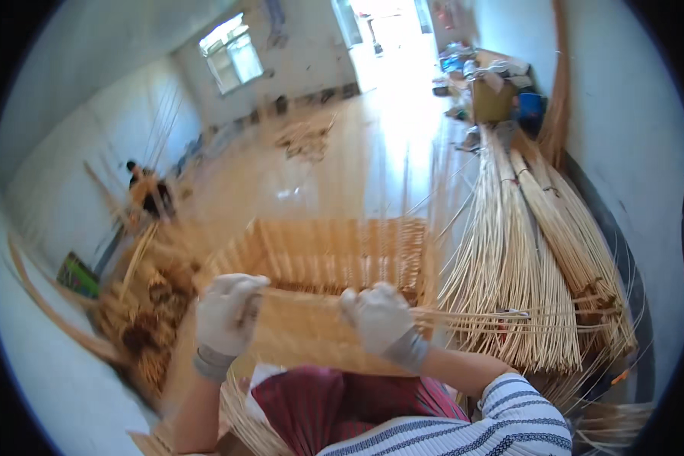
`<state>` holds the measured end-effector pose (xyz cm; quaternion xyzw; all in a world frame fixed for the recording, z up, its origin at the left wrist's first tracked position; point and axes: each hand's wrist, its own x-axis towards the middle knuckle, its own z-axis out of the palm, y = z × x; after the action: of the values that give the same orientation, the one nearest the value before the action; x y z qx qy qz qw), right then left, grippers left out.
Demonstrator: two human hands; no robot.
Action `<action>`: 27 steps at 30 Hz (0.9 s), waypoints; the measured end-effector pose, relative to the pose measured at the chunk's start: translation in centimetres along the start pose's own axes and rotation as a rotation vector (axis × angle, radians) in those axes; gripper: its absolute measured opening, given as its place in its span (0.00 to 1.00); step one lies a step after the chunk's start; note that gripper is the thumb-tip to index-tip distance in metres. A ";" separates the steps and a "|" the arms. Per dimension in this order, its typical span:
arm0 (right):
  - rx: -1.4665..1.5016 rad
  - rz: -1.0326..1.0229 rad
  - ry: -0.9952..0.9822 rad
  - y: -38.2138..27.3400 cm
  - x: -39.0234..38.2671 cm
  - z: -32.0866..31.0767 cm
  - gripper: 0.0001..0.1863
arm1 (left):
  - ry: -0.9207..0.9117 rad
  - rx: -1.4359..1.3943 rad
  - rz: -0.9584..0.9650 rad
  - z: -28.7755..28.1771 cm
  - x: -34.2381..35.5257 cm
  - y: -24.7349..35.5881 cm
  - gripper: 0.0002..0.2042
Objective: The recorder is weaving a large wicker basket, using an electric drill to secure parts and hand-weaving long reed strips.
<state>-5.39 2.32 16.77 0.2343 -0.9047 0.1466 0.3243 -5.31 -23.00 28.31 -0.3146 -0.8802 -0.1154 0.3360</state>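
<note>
A large rectangular wicker basket (pixel 334 247) stands in front of me, its near wall closest to my body. My left hand (pixel 230 315), in a white glove, is closed at the left part of the near rim. Farther right along the same rim, my gloved right hand (pixel 384 318) is closed around thin wicker rods (pixel 463 319), whose long ends trail off to the right. Upright rods above the basket are smeared by motion. My fingertips are partly hidden by the gloves' backs and the blur.
Bundles of pale wicker rods (pixel 509 266) lie to my right. A heap of brown wicker (pixel 156 311) is on the left. Beyond it a person (pixel 150 190) sits by the wall. Boxes and a blue bucket (pixel 530 106) stand far right; loose pieces (pixel 308 138) lie on the floor.
</note>
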 end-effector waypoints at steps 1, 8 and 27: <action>0.008 0.016 -0.106 -0.2 0.1 0.0 0.12 | -0.130 -0.075 0.091 1.2 2.2 -0.1 0.11; 0.011 -0.394 0.024 0.2 0.7 0.0 0.11 | -1.222 -0.308 0.099 10.5 9.9 -1.7 0.12; 0.950 -0.143 0.219 -1.0 -1.2 1.5 0.13 | -0.479 -1.794 -0.674 9.9 -6.9 2.3 0.16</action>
<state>-4.84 1.26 15.00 0.4012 -0.6802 0.5439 0.2839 -4.99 -20.36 16.25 -0.2008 -0.5548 -0.7628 -0.2647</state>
